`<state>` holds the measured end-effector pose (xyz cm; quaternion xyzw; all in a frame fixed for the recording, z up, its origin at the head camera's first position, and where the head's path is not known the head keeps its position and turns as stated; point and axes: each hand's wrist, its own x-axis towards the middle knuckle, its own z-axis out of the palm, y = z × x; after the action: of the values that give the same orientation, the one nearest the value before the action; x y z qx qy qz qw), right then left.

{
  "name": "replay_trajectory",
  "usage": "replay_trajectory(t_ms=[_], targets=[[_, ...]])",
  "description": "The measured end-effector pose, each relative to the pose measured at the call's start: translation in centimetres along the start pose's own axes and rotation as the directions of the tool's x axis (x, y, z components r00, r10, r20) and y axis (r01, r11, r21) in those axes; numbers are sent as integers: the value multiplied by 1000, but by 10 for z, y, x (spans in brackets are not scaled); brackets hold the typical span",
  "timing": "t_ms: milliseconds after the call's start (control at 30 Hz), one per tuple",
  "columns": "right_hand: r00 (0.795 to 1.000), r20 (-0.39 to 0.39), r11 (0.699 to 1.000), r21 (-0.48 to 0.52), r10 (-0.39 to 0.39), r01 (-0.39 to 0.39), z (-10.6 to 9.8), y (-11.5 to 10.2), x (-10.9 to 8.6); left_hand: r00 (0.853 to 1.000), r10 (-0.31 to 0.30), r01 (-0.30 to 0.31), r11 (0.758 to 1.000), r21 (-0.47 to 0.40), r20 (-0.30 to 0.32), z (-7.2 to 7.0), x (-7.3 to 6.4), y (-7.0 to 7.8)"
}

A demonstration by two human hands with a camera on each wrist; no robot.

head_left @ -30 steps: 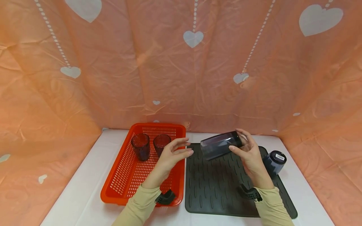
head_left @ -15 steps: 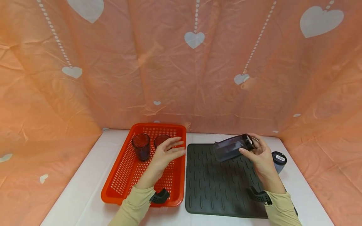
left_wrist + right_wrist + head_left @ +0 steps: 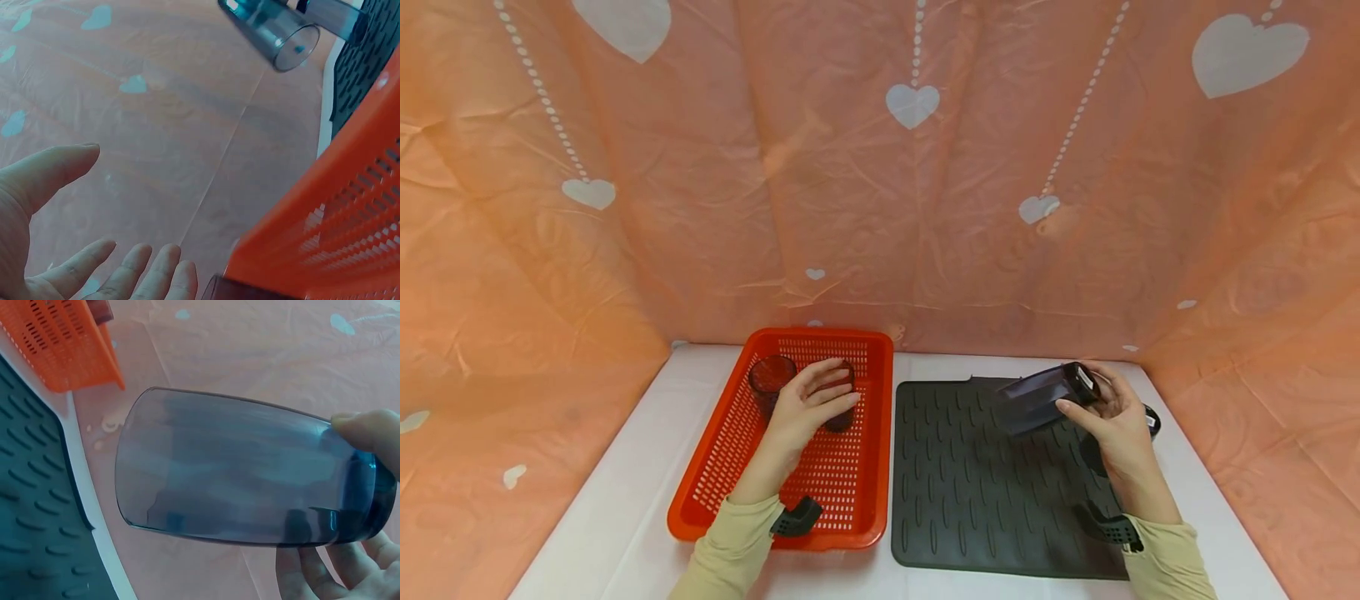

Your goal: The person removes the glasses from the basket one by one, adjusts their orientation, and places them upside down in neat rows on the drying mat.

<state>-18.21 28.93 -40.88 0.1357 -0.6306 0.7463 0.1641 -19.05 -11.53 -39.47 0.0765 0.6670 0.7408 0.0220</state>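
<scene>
My right hand (image 3: 1120,429) grips a dark tinted drinking glass (image 3: 1037,402) near its base, thumb on one side and fingers on the other. The glass lies tilted nearly sideways in the air, its mouth toward the left, over the back right of a dark ridged drying mat (image 3: 970,500). In the right wrist view this glass (image 3: 231,469) is see-through, with a thick base. My left hand (image 3: 801,408) holds nothing, fingers loosely extended, above a red-orange basket (image 3: 887,467). Two more glasses stand in the basket, one (image 3: 770,372) at left and one (image 3: 842,422) partly behind my fingers.
Another dark glass (image 3: 1152,420) stands upside down at the mat's right edge, mostly hidden behind my right hand. The white table (image 3: 625,467) shows around basket and mat. An orange curtain (image 3: 850,208) with heart prints hangs behind and at both sides.
My right hand has carried the tilted glass rightward over the mat, now covering much of the upside-down glass. My left hand has drawn back leftward over the basket.
</scene>
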Motion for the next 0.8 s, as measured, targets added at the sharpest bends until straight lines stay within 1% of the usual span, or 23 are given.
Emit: replay_trajectory(t_ms=[133,300,367,533,633,733,800], targets=[[1000,3,1000,-4,-6,6,-6,1,-1,999,9,-9,1000,-3,-34,-12,-1,3],[999,-39,1000,-29,-4,3,-12,2,-2,997,28,-29,1000,-8,-70,-25,0,7],[998,-57,999,-49,-5,2,-13,2,-3,996,32,-31,999,6,-88,-31,0,8],[997,-70,997,-75,-6,1,-17,3,-4,993,20,-12,998,61,-118,-42,-3,8],[997,-81,995,-100,6,-14,-19,4,-4,991,11,-1,997,71,-135,-46,-6,8],[993,-112,990,-137,26,-41,-22,4,-5,988,8,2,998,66,-152,-51,-8,7],[991,-133,985,-163,35,-57,-24,4,-6,986,12,1,997,78,-165,-55,-8,7]])
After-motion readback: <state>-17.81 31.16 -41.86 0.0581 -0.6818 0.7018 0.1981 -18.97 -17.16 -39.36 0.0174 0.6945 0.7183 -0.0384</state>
